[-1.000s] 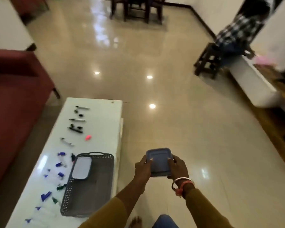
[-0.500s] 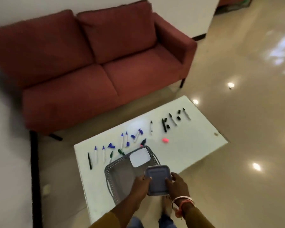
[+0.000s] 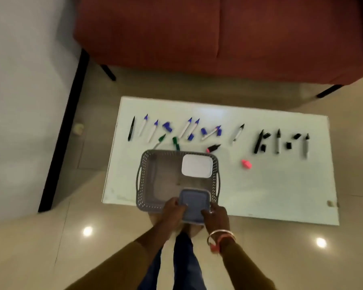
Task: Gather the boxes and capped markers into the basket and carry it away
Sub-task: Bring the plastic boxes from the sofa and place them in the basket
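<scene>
We grip the blue box (image 3: 194,203) by its sides, left hand (image 3: 173,212) and right hand (image 3: 216,216) both curled round it. It hangs level above the near rim of the basket (image 3: 142,164), probably to land beside the white box (image 3: 197,168) ahead of our knuckles; markers (image 3: 258,142) lie farther beyond.

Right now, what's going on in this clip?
A person holds a blue-grey box with the left hand and right hand, at the near edge of the grey basket on the white table. A white box already lies in the basket. The markers and a pink cap lie loose on the table.
</scene>
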